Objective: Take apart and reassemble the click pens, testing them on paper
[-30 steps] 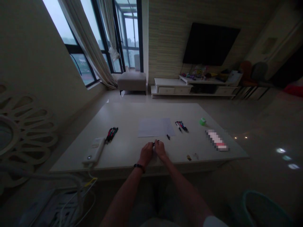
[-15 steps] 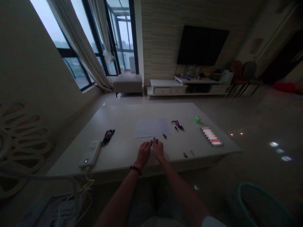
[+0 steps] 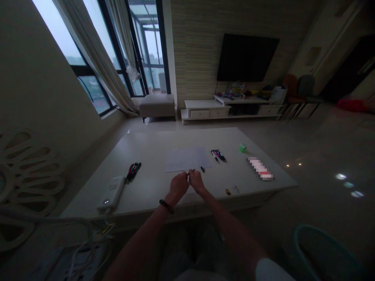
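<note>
My left hand [image 3: 179, 184] and my right hand [image 3: 197, 182] sit close together above the near edge of a white table [image 3: 152, 191]. Both hold a slim dark pen [image 3: 191, 172], whose lower part is hidden by my fingers. A small black pen part [image 3: 202, 169] lies just beyond my right hand, beside a sheet of white paper [image 3: 187, 159]. Pen bundles lie on either side: one [image 3: 218, 155] right of the paper, another [image 3: 133, 172] farther left. A white power strip [image 3: 112, 193] lies left of my left hand.
A green cube [image 3: 242, 148], a blurred long object [image 3: 259, 168] and small items [image 3: 231, 190] lie on the table's right side. Cables [image 3: 88, 249] run below the left edge. A teal basket [image 3: 325, 253] stands on the floor at right.
The view has shifted slightly, so the table sits lower and farther left. My hands have drawn closer around the dark pen, and my left hand is more tightly curled.
</note>
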Motion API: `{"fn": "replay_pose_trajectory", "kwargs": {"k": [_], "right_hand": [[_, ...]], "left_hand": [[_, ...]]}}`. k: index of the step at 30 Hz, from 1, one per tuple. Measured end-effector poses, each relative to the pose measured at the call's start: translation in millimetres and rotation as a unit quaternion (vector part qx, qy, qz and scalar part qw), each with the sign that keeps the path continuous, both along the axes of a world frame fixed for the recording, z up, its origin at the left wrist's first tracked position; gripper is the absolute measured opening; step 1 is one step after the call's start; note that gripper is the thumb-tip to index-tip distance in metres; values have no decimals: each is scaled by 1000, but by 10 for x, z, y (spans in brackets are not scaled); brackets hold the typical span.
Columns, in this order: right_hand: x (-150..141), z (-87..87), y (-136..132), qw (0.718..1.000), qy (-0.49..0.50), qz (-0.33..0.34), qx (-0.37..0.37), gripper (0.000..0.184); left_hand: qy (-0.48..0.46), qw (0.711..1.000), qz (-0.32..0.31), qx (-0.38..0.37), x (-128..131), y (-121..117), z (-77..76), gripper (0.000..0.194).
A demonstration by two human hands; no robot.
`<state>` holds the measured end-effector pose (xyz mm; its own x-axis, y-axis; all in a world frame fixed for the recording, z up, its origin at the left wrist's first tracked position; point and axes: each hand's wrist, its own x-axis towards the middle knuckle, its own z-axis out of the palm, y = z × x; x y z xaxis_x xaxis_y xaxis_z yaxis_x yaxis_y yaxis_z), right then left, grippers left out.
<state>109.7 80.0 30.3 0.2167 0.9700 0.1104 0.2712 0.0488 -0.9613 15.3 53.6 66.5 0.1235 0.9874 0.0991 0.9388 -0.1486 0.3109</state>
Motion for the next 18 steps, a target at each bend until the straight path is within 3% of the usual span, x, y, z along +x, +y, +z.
{"fn": "replay_pose_trajectory", "kwargs": {"k": [3,5,12,15,18], "right_hand": [[66,-53,15,1000,0,13,-18,39],[107,-85,12,1000,-4,19,-13,43],[127,-104,-34,999,16,-25,-13,51],[84,-60,-45,999,20,-40,-10,48],[51,37,-44,999,-1,-51,6,44]], "left_hand": [[-42,996,-31,-72,-5,98,49,23],[-62,993,-67,-79,-8,138,35,24],[27,990,-106,92,67,20,-145,21],[75,979,-148,121,63,-26,-157,23],[103,976,-140,134,34,-58,-117,24]]}}
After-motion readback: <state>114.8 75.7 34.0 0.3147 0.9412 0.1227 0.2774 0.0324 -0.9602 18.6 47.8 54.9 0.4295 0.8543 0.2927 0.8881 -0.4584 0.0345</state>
